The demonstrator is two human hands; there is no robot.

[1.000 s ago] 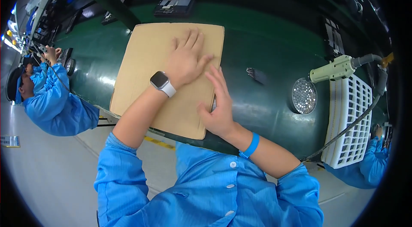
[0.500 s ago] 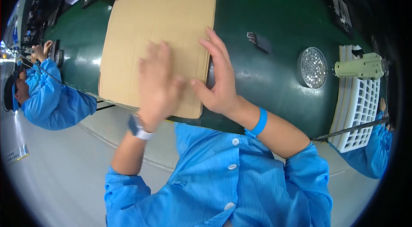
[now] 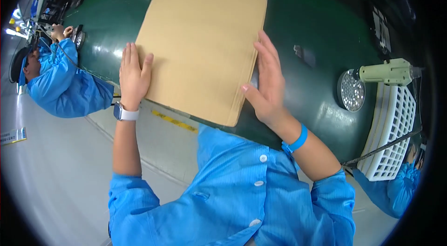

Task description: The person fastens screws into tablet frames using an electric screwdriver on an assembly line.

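"Left to right, how are your hands, and what could go wrong?"

"My left hand (image 3: 134, 76) lies at the cardboard's left side, fingers straight and closed round nothing. The flat cardboard (image 3: 205, 46) lies between my hands, near the front edge of the green bench (image 3: 312, 115); I can't tell whether it overhangs. With no firm hold on that side, an uneven push could make it slew, or tip if it does hang over. My right hand (image 3: 269, 80) is relaxed too, fingers extended along the right edge, thumb by the near corner. Sliding fast there, I could get a cut from the edge."

"And further right?"

"If my right arm swung wide, I might knock the round dish (image 3: 343, 102) and spill it."

"What's in the containers?"

"The dish holds many small, shiny metal pieces, too small for me to name. A pale green electric screwdriver (image 3: 384, 73) reaches across its rim in view. Beyond, the white grid tray (image 3: 393, 129) has rows of square cells; I can't make out anything in them."
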